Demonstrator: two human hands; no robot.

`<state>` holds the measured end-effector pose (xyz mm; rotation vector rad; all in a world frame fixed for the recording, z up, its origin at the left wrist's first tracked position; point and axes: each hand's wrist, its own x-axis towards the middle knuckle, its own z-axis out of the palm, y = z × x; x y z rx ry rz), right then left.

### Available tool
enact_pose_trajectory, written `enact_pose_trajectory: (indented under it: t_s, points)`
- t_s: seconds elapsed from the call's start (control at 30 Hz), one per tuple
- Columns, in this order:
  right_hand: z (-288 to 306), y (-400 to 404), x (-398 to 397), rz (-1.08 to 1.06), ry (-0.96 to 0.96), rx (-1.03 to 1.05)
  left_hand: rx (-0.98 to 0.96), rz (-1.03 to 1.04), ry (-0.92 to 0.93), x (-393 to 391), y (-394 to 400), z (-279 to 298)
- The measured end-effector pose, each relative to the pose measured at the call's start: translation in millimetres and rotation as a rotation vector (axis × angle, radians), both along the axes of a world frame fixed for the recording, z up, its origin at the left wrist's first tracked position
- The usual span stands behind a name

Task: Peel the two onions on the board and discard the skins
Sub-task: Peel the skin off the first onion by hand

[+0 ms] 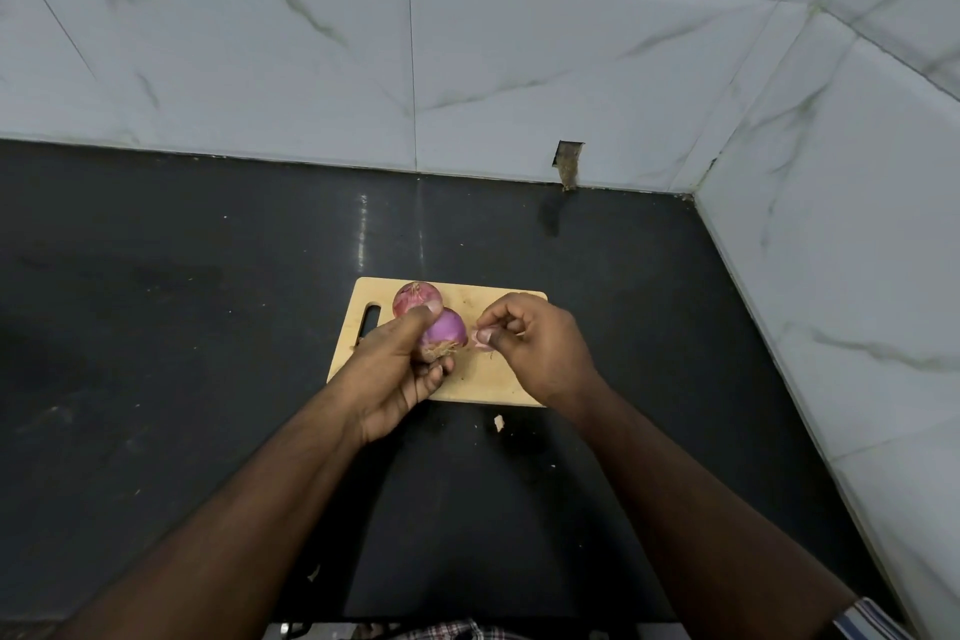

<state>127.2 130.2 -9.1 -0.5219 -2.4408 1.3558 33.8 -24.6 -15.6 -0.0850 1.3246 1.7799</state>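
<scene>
A wooden cutting board point(511, 382) lies on the black counter. My left hand point(395, 369) grips a smooth purple onion point(445, 332) above the board, root end toward me. Behind it, an onion with dry streaked skin point(415, 299) rests at the board's far left. To the right of the held onion, my right hand point(535, 346) pinches a small pale piece of onion skin point(483, 337) between thumb and fingers.
A scrap of skin point(498, 423) lies on the dark counter point(208, 327) just in front of the board. Marble-tiled walls point(519, 68) close the counter at the back and right. A small hole point(569, 164) shows in the back wall's base.
</scene>
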Motion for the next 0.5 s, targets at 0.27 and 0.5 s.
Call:
enact_pose_trajectory:
  t_s: [0.27,0.5]
  points:
    - [0.6,18.6,-0.7,0.004,-0.145,-0.026,0.005,-0.076,0.0,-4.0,-11.3,-2.6]
    - [12.0,6.9,5.3,-0.008,-0.038,-0.247,0.263,-0.072,-0.215,-7.4,-24.6,-6.1]
